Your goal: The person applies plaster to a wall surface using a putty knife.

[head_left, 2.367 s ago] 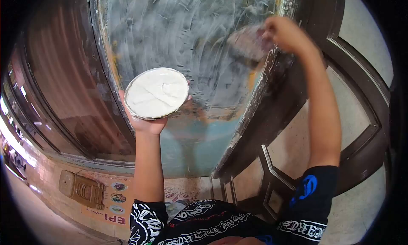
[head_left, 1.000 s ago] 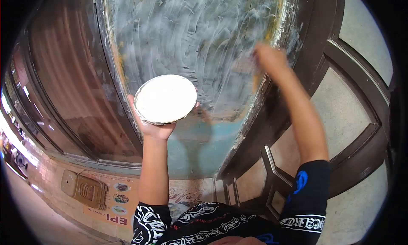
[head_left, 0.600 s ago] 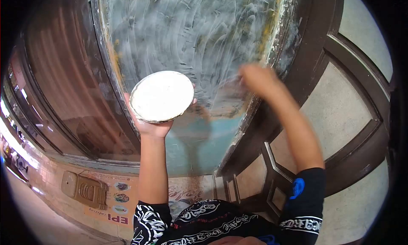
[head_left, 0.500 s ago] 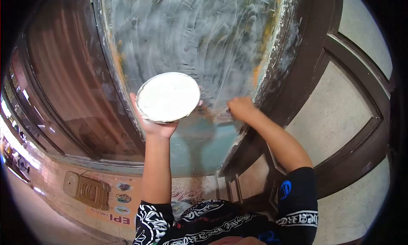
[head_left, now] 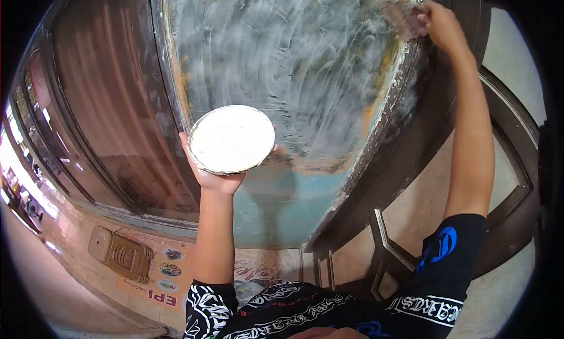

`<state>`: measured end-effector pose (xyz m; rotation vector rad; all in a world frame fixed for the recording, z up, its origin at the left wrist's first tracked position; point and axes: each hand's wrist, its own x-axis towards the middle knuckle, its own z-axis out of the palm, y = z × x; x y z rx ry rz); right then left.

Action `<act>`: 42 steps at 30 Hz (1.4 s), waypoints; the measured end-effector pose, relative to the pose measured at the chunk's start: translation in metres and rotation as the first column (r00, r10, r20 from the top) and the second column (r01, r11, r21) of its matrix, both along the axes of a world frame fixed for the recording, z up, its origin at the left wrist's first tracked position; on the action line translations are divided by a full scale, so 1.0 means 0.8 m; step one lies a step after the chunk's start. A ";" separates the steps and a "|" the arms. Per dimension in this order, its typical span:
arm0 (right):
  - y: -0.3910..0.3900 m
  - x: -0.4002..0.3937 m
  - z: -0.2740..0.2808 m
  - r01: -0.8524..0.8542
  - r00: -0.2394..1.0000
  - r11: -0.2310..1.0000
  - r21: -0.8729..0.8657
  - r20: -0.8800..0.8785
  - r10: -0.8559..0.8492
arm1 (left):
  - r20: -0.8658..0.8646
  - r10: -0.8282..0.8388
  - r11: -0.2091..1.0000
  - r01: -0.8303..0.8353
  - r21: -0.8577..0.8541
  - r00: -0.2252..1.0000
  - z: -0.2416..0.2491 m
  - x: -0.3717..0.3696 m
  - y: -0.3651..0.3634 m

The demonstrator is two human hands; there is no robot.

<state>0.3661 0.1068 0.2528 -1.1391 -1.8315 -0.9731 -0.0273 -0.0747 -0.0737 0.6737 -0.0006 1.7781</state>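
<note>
A round white disc-like container [head_left: 232, 139], its surface pale and bright, rests on my left hand [head_left: 216, 179], whose fingers wrap round its edge from below. Behind it stands a grey-green panel [head_left: 247, 57] streaked with whitish smears, with a smooth teal strip along its bottom. At the panel's upper right edge, my right hand [head_left: 442, 24] is closed on a flat, thin scraper [head_left: 403, 19], which lies against or very near the surface.
Dark wooden framing [head_left: 405, 145] with pale panels runs along the right. Brown-tinted glass [head_left: 111, 98] fills the left. A brown plastic stool [head_left: 121, 254] lies on the floor beside a printed banner [head_left: 158, 280].
My right hand has risen from the panel's lower right to its upper right edge, and the scraper now shows clearly. My left hand and the container have barely moved.
</note>
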 end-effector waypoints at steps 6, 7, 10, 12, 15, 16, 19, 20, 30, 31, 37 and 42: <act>-0.084 -0.087 -0.125 -0.687 0.693 0.585 -0.432 -0.632 0.346 | 0.085 0.004 0.998 0.002 -0.059 0.996 -0.019 0.018 0.000; -0.076 -0.096 -0.169 -0.880 0.463 0.276 -0.388 -0.830 0.310 | 0.063 -0.060 0.998 0.060 0.000 0.996 -0.027 0.022 0.000; -0.058 -0.144 -0.320 -0.995 0.070 -0.065 -0.081 -0.985 0.160 | 0.089 -0.248 0.962 0.235 0.138 0.965 -0.052 0.034 -0.002; -0.082 -0.169 -0.373 -0.961 0.051 -0.276 -0.024 -0.994 -0.092 | 0.098 -0.100 0.986 0.112 -0.122 0.990 -0.056 0.050 -0.011; -0.090 -0.187 -0.415 -0.932 0.077 -0.362 0.030 -0.958 -0.276 | 0.069 -0.154 0.977 0.163 -0.136 0.986 -0.079 0.059 -0.018; -0.087 -0.189 -0.428 -0.932 0.152 -0.359 -0.046 -0.950 -0.272 | 0.059 -0.254 0.962 0.259 -0.084 0.965 -0.077 0.062 -0.030; -0.076 -0.198 -0.456 -0.904 0.301 -0.370 -0.215 -0.934 -0.194 | 0.063 -0.284 0.955 0.288 -0.068 0.957 -0.095 0.058 -0.040; -0.074 -0.202 -0.463 -0.881 0.370 -0.363 -0.305 -0.920 -0.126 | 0.072 -0.287 0.954 0.292 -0.068 0.955 -0.104 0.055 -0.042; -0.092 -0.234 -0.482 -0.894 0.417 -0.253 -0.370 -0.893 -0.167 | 0.112 -0.267 0.931 0.286 -0.228 0.957 -0.142 0.064 -0.070; -0.084 -0.236 -0.495 -0.905 0.401 -0.239 -0.351 -0.892 -0.209 | 0.127 -0.276 0.922 0.300 -0.244 0.953 -0.145 0.066 -0.072; -0.067 -0.220 -0.554 -0.977 0.211 -0.108 -0.181 -0.859 -0.467 | 0.174 -0.352 0.876 0.389 -0.284 0.920 -0.167 0.075 -0.084; -0.097 -0.192 -0.558 -0.996 -0.069 -0.011 0.090 -0.832 -0.550 | 0.131 -0.387 0.894 0.406 -0.189 0.913 -0.163 0.066 -0.087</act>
